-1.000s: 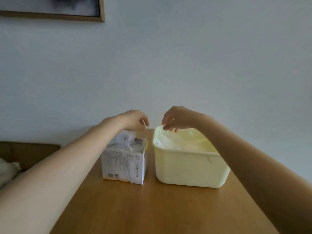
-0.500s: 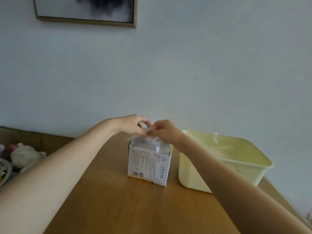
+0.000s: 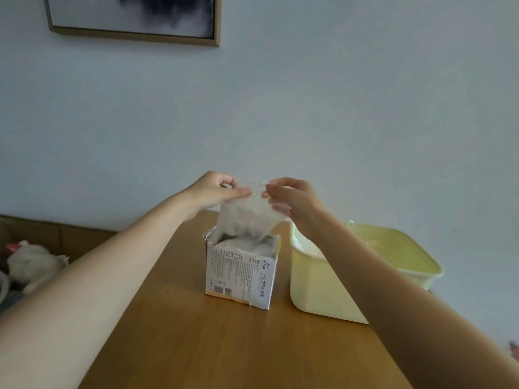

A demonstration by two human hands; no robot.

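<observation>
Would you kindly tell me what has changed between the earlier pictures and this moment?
The right hand left the yellow bin rim and crossed to the glove box; both it and the left hand pinched a clear glove and lifted it partly out. The box and bin stayed put on the table.

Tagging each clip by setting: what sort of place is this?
Probably a room in a home: a framed picture on the wall, a wooden table with a glove box and a yellow tub, and a soft toy off to the left.
</observation>
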